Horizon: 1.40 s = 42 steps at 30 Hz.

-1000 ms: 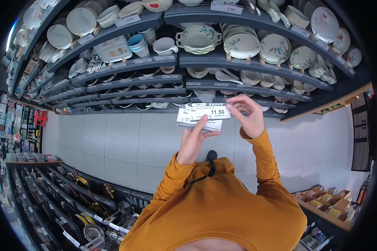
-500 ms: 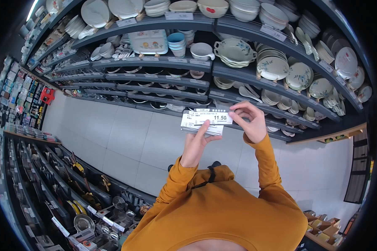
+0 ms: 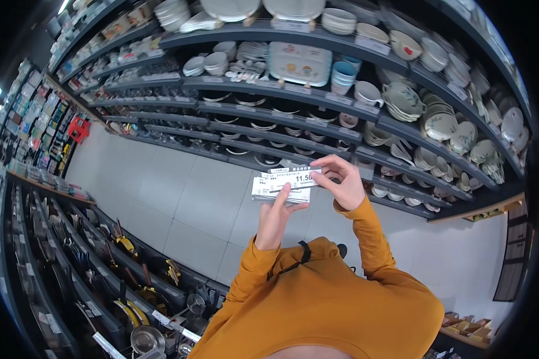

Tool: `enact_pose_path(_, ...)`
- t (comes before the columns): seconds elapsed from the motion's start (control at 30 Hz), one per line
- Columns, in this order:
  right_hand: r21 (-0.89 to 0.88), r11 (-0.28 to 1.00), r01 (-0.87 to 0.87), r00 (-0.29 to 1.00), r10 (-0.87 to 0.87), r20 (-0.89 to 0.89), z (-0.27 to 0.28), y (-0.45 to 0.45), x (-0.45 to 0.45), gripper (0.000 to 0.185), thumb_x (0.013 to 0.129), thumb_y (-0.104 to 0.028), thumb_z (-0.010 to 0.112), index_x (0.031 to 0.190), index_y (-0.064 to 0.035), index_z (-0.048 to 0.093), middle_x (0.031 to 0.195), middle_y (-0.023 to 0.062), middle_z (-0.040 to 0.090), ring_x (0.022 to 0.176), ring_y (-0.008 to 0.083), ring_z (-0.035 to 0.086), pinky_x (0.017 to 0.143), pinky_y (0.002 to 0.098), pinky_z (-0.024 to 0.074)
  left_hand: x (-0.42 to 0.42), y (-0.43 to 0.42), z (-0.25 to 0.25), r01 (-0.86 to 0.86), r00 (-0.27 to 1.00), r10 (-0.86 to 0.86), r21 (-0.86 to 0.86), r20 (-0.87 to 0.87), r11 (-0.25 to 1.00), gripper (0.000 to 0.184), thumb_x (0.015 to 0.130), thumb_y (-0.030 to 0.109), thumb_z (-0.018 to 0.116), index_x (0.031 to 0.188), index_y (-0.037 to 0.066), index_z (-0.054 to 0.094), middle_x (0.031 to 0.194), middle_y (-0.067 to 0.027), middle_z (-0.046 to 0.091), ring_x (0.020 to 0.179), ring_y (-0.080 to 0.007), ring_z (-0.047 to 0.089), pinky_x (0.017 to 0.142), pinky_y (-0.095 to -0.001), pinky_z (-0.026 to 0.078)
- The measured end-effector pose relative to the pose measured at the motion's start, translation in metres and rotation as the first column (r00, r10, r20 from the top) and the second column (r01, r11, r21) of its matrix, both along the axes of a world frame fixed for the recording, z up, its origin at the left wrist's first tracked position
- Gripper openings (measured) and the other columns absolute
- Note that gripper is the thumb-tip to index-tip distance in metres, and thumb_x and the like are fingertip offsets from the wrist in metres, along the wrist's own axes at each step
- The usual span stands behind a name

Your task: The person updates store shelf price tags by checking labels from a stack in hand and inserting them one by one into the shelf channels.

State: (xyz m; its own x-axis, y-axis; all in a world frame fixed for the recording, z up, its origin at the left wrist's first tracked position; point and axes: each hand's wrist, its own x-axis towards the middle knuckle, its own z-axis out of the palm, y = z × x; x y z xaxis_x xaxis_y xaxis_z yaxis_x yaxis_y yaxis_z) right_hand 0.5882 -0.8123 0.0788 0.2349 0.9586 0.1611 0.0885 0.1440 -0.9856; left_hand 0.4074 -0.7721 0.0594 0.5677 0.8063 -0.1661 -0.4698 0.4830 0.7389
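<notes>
A stack of white price labels [image 3: 267, 190] rests in my left hand [image 3: 273, 218], with the thumb laid across the front and the other fingers behind. The top price label [image 3: 299, 179] reads 11.50 and sits slanted over the rest. My right hand [image 3: 344, 183] pinches this label's right end between thumb and finger. Both hands are in front of my torso, above the floor and below the shelf edges.
Ahead, long dark shelves [image 3: 245, 85] carry bowls, plates, blue cups [image 3: 344, 76] and a patterned divided tray [image 3: 300, 63]. Pans and metal kitchenware fill the shelves at lower left. A red stool-like object [image 3: 78, 128] stands at the far left on the tiled floor [image 3: 191, 206].
The view has swung left, so the shelves appear further right. Both hands keep hold of the labels, and the top label is tilted more, its right end higher.
</notes>
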Motion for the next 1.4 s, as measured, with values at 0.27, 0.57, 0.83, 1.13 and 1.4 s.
enact_pose_path(0.27,-0.008,0.993,-0.118,0.991,0.118,-0.059,0.001,0.083,-0.094,0.021,0.085,-0.006,0.068,0.105,-0.0005,0.064,0.095,0.0051,0.066,0.08,0.0083,0.062,0.075,0.0231,0.0494,-0.099,0.045,0.006,-0.2,0.978,0.196,-0.06,-0.066,0.978,0.031,0.097,0.017,0.05,0.125,0.002,0.049,0.116,-0.0085,0.059,0.099,-0.0164,0.061,0.077,-0.0354,0.056)
enact_pose_path(0.57,-0.025,0.977,-0.21,0.974,0.207,-0.09,-0.001,0.149,-0.119,0.021,0.086,-0.009,0.068,0.105,-0.001,0.064,0.093,0.0055,0.066,0.081,0.0085,0.063,0.075,0.0224,0.0491,-0.126,0.103,0.012,-0.259,0.962,0.255,-0.026,-0.099,0.965,0.031,0.098,0.018,0.049,0.123,-0.001,0.049,0.115,-0.0089,0.059,0.099,-0.0168,0.061,0.076,-0.0352,0.056)
enact_pose_path(0.83,0.07,0.977,-0.2,0.98,0.201,-0.006,0.004,0.241,-0.123,0.02,0.086,-0.008,0.067,0.105,-0.0017,0.065,0.091,0.005,0.065,0.081,0.0085,0.062,0.074,0.0226,0.0489,-0.128,0.194,0.018,-0.244,0.967,0.244,0.006,-0.078,0.97,0.031,0.098,0.017,0.05,0.123,0.001,0.05,0.115,-0.0089,0.059,0.1,-0.017,0.061,0.077,-0.0354,0.056)
enact_pose_path(1.13,0.102,0.989,-0.111,0.994,0.108,0.034,0.013,0.311,-0.137,0.02,0.086,-0.007,0.067,0.105,-0.0009,0.066,0.092,0.0053,0.068,0.08,0.0084,0.062,0.077,0.0236,0.049,-0.136,0.281,0.026,-0.166,0.985,0.167,0.046,-0.032,0.985,0.031,0.097,0.018,0.051,0.124,0.002,0.05,0.114,-0.0091,0.06,0.097,-0.0166,0.062,0.075,-0.0344,0.057)
enact_pose_path(1.4,0.103,0.994,-0.034,0.998,0.028,0.058,0.014,0.349,-0.173,0.02,0.086,-0.007,0.065,0.105,-0.0005,0.068,0.093,0.0062,0.066,0.081,0.0097,0.062,0.076,0.0234,0.049,-0.17,0.338,0.023,-0.067,0.998,0.067,0.05,-0.003,0.997,0.03,0.098,0.017,0.051,0.124,0.001,0.05,0.114,-0.0099,0.06,0.097,-0.0174,0.063,0.074,-0.0338,0.058)
